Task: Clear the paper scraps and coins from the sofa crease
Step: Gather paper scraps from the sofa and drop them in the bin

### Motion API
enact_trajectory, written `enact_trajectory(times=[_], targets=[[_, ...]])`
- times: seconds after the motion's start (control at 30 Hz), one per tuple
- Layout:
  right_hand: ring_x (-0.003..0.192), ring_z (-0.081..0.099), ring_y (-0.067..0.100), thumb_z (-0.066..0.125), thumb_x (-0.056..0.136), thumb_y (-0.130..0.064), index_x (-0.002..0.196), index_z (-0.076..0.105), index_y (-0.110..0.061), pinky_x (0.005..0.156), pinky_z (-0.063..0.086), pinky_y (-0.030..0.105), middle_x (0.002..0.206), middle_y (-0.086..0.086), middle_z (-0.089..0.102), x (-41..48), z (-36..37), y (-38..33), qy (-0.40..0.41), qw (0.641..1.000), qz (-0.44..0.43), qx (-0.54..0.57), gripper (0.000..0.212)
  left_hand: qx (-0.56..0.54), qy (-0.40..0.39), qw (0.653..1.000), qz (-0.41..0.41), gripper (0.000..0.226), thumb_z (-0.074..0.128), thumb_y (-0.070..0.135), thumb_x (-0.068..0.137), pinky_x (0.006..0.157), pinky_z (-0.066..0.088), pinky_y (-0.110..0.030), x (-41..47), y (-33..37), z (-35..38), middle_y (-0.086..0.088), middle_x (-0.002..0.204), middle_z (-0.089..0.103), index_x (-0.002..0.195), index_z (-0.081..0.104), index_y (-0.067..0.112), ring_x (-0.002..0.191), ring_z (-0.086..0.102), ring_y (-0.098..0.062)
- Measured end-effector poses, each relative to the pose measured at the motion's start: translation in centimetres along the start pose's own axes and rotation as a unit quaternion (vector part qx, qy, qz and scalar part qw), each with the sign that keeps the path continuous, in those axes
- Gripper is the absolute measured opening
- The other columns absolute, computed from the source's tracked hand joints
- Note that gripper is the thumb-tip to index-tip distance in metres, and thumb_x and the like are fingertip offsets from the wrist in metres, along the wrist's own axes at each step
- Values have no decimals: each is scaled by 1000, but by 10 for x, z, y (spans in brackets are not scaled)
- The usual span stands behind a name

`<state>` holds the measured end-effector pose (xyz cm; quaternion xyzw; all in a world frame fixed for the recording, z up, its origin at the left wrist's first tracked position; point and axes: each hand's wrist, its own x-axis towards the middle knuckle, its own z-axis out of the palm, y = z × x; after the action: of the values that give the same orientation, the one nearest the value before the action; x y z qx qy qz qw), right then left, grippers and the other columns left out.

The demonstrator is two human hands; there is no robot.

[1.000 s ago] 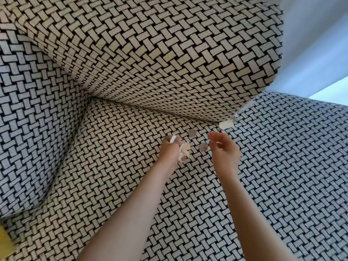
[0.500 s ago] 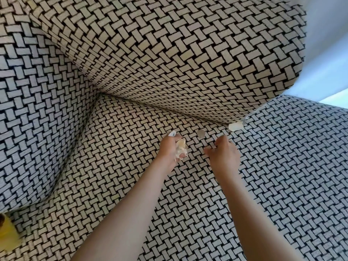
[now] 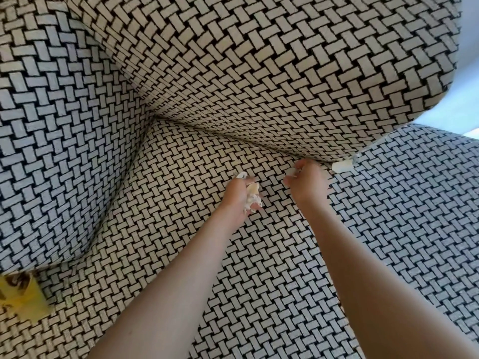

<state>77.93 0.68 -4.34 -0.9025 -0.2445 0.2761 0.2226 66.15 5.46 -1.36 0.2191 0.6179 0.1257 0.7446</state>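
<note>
My left hand (image 3: 239, 196) is closed around a bunch of crumpled white and yellowish paper scraps (image 3: 252, 195) above the woven sofa seat (image 3: 181, 255). My right hand (image 3: 309, 183) is just right of it, at the crease (image 3: 233, 136) under the back cushion. Its thumb and fingers pinch a small grey coin (image 3: 292, 172). One white paper scrap (image 3: 342, 166) still lies in the crease to the right of my right hand. I see no other coin lying loose on the seat.
The back cushion (image 3: 259, 73) overhangs the crease and the armrest (image 3: 51, 151) rises on the left. A yellow object (image 3: 23, 299) lies at the seat's lower left. A second seat cushion (image 3: 414, 216) extends to the right.
My right hand closed over the nearer coin, then moved up to the farther coin by the crease. Both coins have gone from the seat. The left hand kept hold of the scraps.
</note>
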Motion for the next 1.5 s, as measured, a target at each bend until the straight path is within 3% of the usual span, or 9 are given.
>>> enact_trajectory(times=[0.1,0.23,0.4,0.6,0.93,1.1,1.3,1.4,1.5], targets=[[95,56,24,59,85,-8,101,60,-4,72,42,27,112,13,60,-2,1,0,5,998,-23,-61,17,3,4,1000,3,24,33,3,92,38,31,-16,-5,3,-8,-5,70,45,78,48,15,54,41,-14],[67,55,15,61,87,-17,98,63,-5,59,47,26,81,2,64,-27,-1,-3,-51,997,-9,57,16,-24,1,1000,18,24,32,3,93,31,30,-10,-18,5,-17,-5,69,43,77,45,15,54,39,-15],[60,51,11,56,91,-17,79,58,-7,50,52,18,68,3,54,-69,-6,-21,-177,886,189,385,16,-49,-2,998,36,21,31,5,95,30,30,-11,-47,7,-36,-6,68,45,83,46,12,51,43,-13],[61,52,11,54,92,-13,79,55,-5,57,51,21,70,4,54,-114,9,-67,-223,836,208,457,15,-61,21,995,79,13,36,6,95,40,34,-20,-87,14,-89,-5,72,48,103,46,10,55,44,-13],[58,53,7,57,89,-8,90,62,-2,45,46,13,73,5,61,-211,79,-143,-344,867,129,336,8,-110,120,981,104,23,36,8,95,52,34,-23,-137,-6,-205,-5,75,50,80,53,15,60,43,-13],[60,58,11,53,90,0,85,60,-1,53,52,17,70,7,62,-266,121,-169,-391,851,95,337,9,-159,179,965,104,20,40,12,93,47,33,-22,-155,-15,-276,-5,70,48,78,52,16,57,43,-14],[49,60,11,57,87,3,79,65,2,54,55,18,75,12,65,-297,166,-194,-339,910,14,237,11,-240,178,949,102,11,42,7,91,37,30,-11,-154,-26,-333,-4,67,44,98,51,10,52,37,-13],[64,62,18,57,88,0,102,66,5,71,56,26,74,8,63,-304,181,-208,-321,927,-20,193,18,-263,199,940,83,12,42,6,91,45,30,-20,-146,-26,-356,-7,72,45,99,51,8,54,38,-15],[55,57,10,62,86,-8,103,67,0,64,52,22,61,-1,58,-303,196,-217,-311,941,-51,124,19,-264,209,939,64,12,40,6,93,52,30,-26,-143,-24,-370,-8,74,46,87,51,7,57,40,-16]])
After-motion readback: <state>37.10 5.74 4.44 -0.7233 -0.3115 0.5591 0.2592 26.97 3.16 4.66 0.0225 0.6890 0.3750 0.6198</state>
